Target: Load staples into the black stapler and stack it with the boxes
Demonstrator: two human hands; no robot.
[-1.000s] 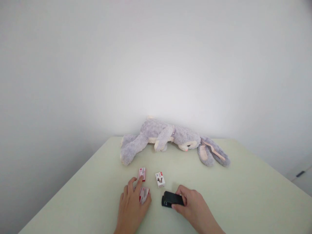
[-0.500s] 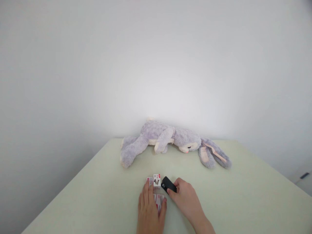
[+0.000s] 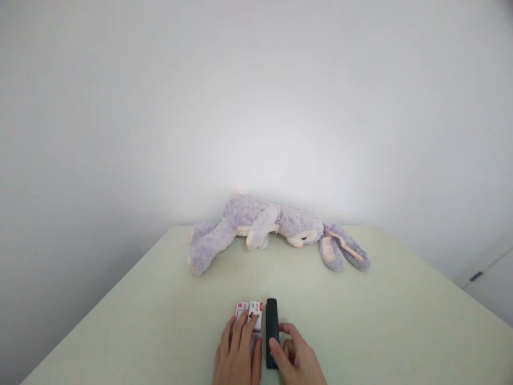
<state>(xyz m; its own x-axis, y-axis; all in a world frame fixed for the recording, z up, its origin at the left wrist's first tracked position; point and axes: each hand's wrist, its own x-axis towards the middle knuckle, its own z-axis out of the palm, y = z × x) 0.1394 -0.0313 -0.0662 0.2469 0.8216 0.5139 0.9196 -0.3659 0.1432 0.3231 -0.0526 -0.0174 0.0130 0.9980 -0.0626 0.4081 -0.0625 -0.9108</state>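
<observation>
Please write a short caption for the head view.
Left hand on small boxes, right hand beside black stapler; plush rabbit behind.

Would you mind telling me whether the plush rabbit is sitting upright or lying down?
Lying down: the plush rabbit is stretched along the far side of the table, ears trailing right and legs left.

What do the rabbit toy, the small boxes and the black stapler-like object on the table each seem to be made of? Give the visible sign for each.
Rabbit toy: soft plush fabric, judging by its fuzzy grey pile and limp, floppy ears.
Small boxes: probably printed cardboard; flat white and red faces with sharp edges.
Black stapler-like object: likely plastic or painted metal; smooth, dark, with a slight sheen.
</observation>
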